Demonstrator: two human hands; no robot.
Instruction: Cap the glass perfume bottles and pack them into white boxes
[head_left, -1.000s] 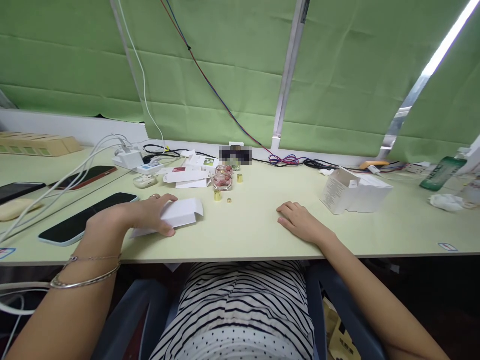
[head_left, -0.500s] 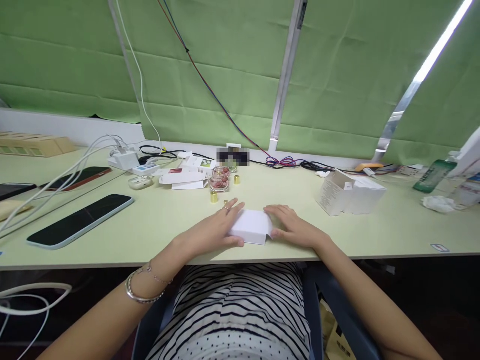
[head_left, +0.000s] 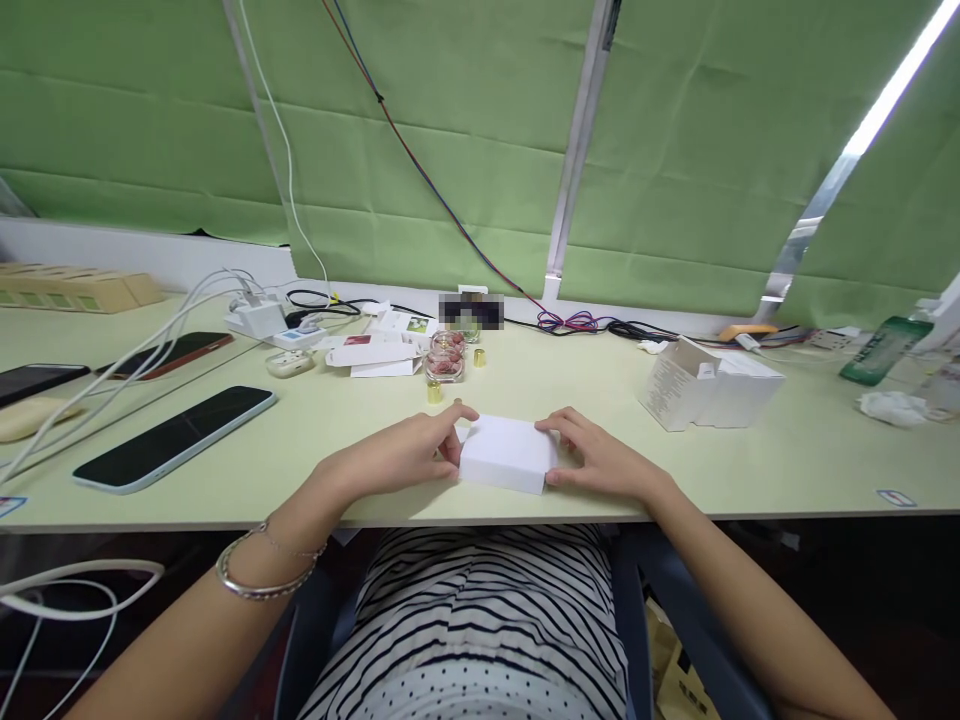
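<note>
A small white box [head_left: 507, 452] lies flat on the table near its front edge. My left hand [head_left: 409, 448] is at the box's left end, index finger at the back corner and thumb low at the front, the other fingers curled inward. A bit of white card shows by those fingers. My right hand [head_left: 604, 458] grips the opposite end, fingertips at the back corner and thumb at the front. That end's side looks flush, though the fingers partly cover it. Behind the box stand gold caps [head_left: 434, 392] and clear glass bottles [head_left: 445, 360] with reddish contents.
A phone [head_left: 176, 440] lies to the left, with white cables and a charger [head_left: 259, 318] beyond it. Opened white cartons [head_left: 375, 352] sit behind my left hand. To the right are a larger white box [head_left: 709, 385], a crumpled tissue [head_left: 892, 408] and a green bottle [head_left: 885, 350].
The flap sticking out at the box's right end now sits flush. My left hand has slid left off the top to the left end, its fingers curling. My right hand holds the right end.
</note>
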